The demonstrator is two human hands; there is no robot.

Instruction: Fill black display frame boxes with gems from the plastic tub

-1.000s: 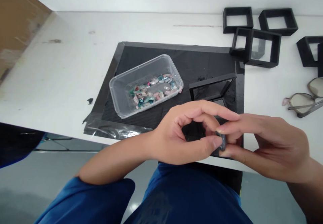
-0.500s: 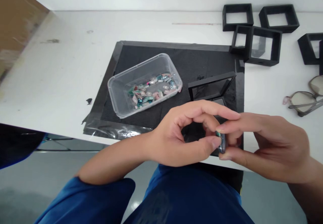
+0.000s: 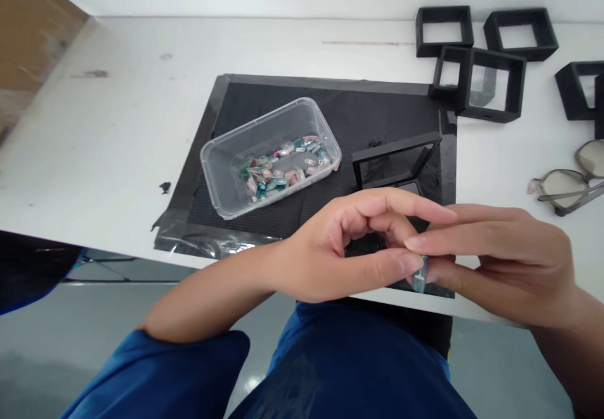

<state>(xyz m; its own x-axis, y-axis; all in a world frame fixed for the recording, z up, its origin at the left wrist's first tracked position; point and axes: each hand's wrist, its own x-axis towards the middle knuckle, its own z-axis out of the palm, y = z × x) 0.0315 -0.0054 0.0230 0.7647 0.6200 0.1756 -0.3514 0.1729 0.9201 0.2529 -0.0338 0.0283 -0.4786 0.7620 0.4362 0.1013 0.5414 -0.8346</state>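
Observation:
My left hand [image 3: 363,249] pinches a small glossy blue-green false nail [image 3: 419,275] between thumb and fingers, over the table's front edge. From the other side, the fingertips of my right hand [image 3: 504,262] close on the same piece. Part of the nail is hidden by the fingers. Behind my hands stands an opened black case [image 3: 395,155] with a clear window in its raised lid; its lower part is mostly covered by my left hand. To the left, a clear plastic box [image 3: 226,183] holds several glossy false nails [image 3: 276,184] in pink, teal and white.
A black mat [image 3: 377,107] with taped edges lies under the box and case. Several black frames [image 3: 495,85] sit at the back right, some overlapping. Eyeglasses [image 3: 564,183] lie at the right. A brown cardboard-like panel [image 3: 38,35] stands at the far left.
The false nail has turned between my fingers, its lighter face now showing. My right fingers have shifted, the index finger lying over the left thumb tip. Box and case have stayed put.

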